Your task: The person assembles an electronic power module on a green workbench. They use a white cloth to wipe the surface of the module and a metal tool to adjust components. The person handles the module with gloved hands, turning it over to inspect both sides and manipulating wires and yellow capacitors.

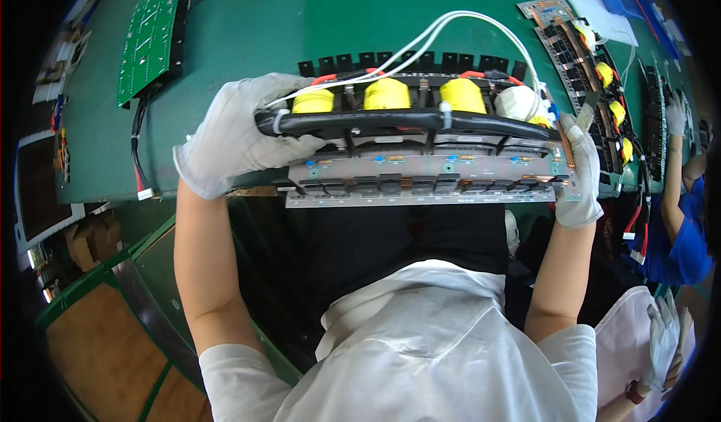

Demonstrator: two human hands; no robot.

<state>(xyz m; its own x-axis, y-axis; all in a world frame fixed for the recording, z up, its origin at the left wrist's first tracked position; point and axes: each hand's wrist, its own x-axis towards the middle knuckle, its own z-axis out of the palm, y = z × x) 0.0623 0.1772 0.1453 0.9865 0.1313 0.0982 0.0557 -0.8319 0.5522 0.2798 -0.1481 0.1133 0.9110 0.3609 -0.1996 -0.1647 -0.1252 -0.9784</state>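
Observation:
Both my hands, in white gloves, hold a long circuit board (428, 170) up at the near edge of the green table. My left hand (248, 133) is wrapped round its left end, thumb in front and fingers behind. The right end sits in the grip of my right hand (580, 170). Along the board run yellow-wrapped coils (387, 95), a white-wrapped one (517, 103) and a row of black parts at the back. A thick black sleeved cable (375, 119) lies across the front. White wires (451, 16) loop above it from end to end.
A green circuit board (152, 35) with a dangling cable lies at the far left of the table (248, 16). More assembled boards (589, 84) with yellow coils rest at the right. Two other people's hands and arms (674, 118) show at the far right. Boxes (94, 238) stand lower left.

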